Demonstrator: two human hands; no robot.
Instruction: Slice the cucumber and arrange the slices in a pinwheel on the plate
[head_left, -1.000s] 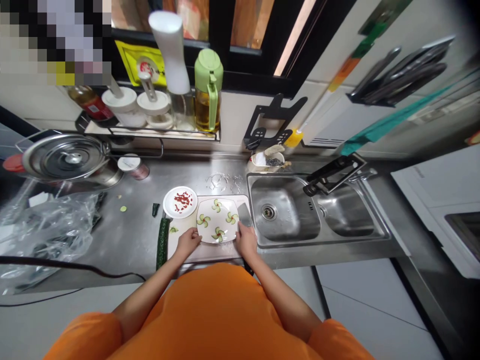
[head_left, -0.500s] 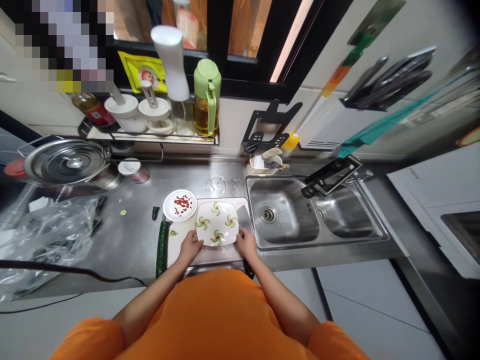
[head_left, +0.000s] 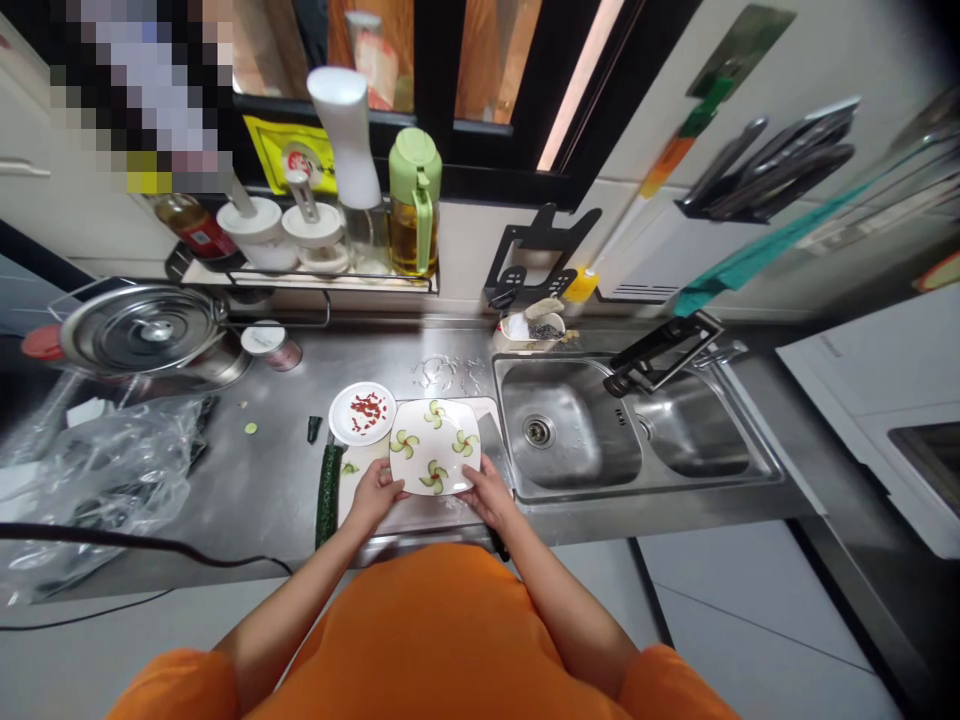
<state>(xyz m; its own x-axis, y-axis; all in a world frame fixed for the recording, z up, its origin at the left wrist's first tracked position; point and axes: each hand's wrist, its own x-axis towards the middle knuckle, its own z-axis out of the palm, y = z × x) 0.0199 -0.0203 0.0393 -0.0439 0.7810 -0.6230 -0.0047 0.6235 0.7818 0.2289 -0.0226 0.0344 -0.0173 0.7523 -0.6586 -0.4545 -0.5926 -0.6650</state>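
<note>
Between my hands is a white square plate (head_left: 435, 440), held by its edges over a pale cutting board (head_left: 420, 515). Several pinwheels of cucumber slices (head_left: 435, 478) with red centres lie on it. My left hand (head_left: 377, 492) grips the near left corner, thumb on the rim. My right hand (head_left: 489, 492) is closed on the near right corner, its thumb on top. A cleaver blade (head_left: 491, 440) lies at the board's right side, partly behind my right hand. A cucumber (head_left: 328, 495) rests along the board's left edge. Behind it a round white plate (head_left: 363, 413) holds chopped red pieces.
To the right is a double sink (head_left: 570, 430) with a black tap (head_left: 664, 355). On the left stand a lidded pot (head_left: 146, 335), a small jar (head_left: 271, 346) and a crumpled clear plastic bag (head_left: 112, 490). A shelf rack (head_left: 322, 280) carries an oil bottle (head_left: 415, 205) and seasoning jars.
My right hand has shifted its hold, bringing its thumb onto the plate's rim. The plate appears slightly raised towards me. My left hand keeps its grip.
</note>
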